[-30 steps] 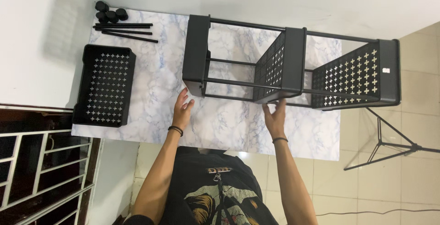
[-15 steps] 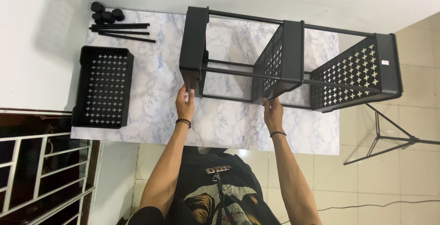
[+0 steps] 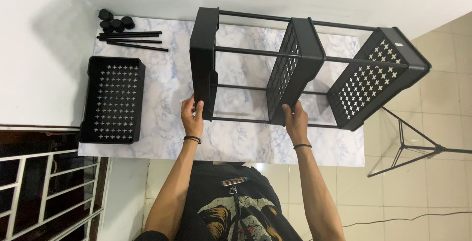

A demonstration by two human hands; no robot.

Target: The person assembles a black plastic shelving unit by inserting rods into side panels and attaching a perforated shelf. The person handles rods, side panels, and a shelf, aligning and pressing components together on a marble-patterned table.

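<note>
A black shelf rack [image 3: 295, 59] with three perforated trays joined by thin rods lies on its side across the marble-patterned table [image 3: 172, 88]. My left hand [image 3: 191, 115] grips the near corner of the leftmost tray [image 3: 204, 59]. My right hand [image 3: 295, 121] holds the near lower corner of the middle tray [image 3: 295, 64]. The rightmost tray [image 3: 376, 76] juts past the table's right edge.
A separate black perforated tray [image 3: 113, 98] lies flat on the table's left end. Three loose black rods [image 3: 130, 39] and a few black caster wheels [image 3: 115, 22] lie at the far left corner. A tripod stand [image 3: 413, 142] is on the tiled floor at right. A white wall runs along the left.
Both hands have moved up along the rack's near edge and taken hold of the left and middle trays. The rack appears lifted or tipped slightly.
</note>
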